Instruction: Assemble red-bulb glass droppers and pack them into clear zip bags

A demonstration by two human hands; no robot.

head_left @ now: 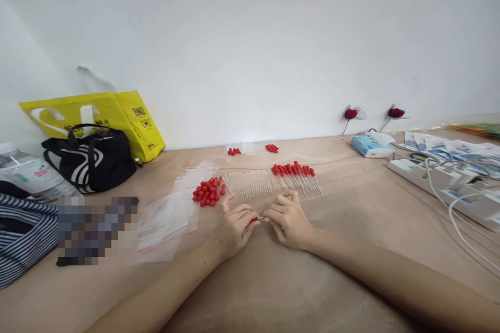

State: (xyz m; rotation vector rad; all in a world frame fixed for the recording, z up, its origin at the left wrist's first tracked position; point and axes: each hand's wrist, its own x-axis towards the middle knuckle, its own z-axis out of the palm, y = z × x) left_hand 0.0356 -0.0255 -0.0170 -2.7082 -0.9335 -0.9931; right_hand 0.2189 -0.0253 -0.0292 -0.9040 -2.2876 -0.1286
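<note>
My left hand is closed in a pinch on a small red rubber bulb. Facing it, my right hand pinches a thin clear dropper tube, whose end meets the bulb between my fingertips. Just beyond my hands lies a row of bare clear tubes. To their right, several droppers with red bulbs on their ends lie side by side. A heap of loose red bulbs sits beyond my left hand.
Clear zip bags lie left of the heap. Smaller groups of red bulbs are near the wall. A black bag and yellow bag stand left. On the right are a tissue pack and a power strip with cables.
</note>
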